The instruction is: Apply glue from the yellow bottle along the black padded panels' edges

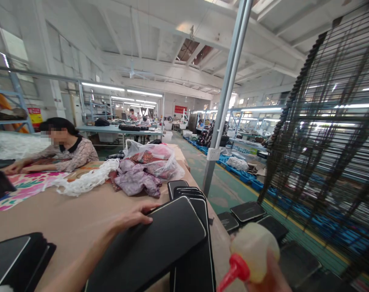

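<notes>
My left hand [132, 217] lies on the far edge of a black rectangular panel with white piping [154, 243], fingers curled against it. The panel rests on the brown table [75, 219], on top of a fanned stack of similar black panels [193, 194]. At the lower right my right hand [271, 275] grips a translucent squeeze bottle with a red nozzle [251, 253], the nozzle pointing down and left.
Another pile of black panels [17, 255] sits at the lower left. Purple cloth [136, 178], a plastic bag [157, 160] and white cord [84, 180] lie farther back. A person [65, 148] works at the far left. A metal post [225, 97] and a tall wire rack [330, 138] stand on the right.
</notes>
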### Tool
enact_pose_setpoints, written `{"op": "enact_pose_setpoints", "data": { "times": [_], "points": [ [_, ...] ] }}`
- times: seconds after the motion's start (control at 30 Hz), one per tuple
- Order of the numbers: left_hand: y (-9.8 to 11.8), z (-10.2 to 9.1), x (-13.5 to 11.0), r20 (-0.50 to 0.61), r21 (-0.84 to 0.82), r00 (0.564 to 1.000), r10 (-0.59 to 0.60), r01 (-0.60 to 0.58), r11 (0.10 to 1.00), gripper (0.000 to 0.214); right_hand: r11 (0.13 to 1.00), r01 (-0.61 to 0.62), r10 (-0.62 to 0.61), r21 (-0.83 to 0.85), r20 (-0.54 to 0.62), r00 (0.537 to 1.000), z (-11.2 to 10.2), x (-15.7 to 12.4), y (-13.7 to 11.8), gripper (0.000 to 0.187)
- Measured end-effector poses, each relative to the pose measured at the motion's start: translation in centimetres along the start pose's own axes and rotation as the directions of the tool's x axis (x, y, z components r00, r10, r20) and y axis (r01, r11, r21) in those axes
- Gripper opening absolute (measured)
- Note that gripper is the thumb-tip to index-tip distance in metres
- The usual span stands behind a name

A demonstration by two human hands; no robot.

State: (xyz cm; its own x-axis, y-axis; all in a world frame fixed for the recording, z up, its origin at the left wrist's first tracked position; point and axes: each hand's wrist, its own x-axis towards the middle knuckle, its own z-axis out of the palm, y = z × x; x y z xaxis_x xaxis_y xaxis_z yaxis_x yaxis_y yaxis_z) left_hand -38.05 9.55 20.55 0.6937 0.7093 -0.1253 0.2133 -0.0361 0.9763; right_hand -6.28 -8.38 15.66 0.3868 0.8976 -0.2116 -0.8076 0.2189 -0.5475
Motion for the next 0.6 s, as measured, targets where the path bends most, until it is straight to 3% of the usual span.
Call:
{"op": "enact_pose_setpoints", "data": {
  "times": [0.07,0.2,0.4,0.6],
  "points": [
    [0.4,0.4,-0.7,0.068,-0.038,0.997,-0.047,0.05,0.998,0.065,0.986,0.168,-0.168,-0.014,-0.072,0.983,1.7,0.3,-2.2,0.045],
    [1.5,1.4,-1.6,0.175,-0.071,0.98,-0.1,0.113,0.991,0.063,0.942,0.326,-0.321,-0.085,0.063,0.945,4.3,0.8,-4.4,0.061],
    [2.3,2.0,-2.3,0.216,-0.029,0.967,-0.135,0.144,0.989,0.062,0.914,0.374,-0.335,-0.16,0.226,0.915,4.2,1.1,-4.6,0.071],
    [2.9,2.2,-2.7,0.188,0.021,0.967,-0.173,0.173,0.985,0.061,0.903,0.376,-0.31,-0.206,0.294,0.904,3.9,1.4,-4.3,0.067]
  ]
}}
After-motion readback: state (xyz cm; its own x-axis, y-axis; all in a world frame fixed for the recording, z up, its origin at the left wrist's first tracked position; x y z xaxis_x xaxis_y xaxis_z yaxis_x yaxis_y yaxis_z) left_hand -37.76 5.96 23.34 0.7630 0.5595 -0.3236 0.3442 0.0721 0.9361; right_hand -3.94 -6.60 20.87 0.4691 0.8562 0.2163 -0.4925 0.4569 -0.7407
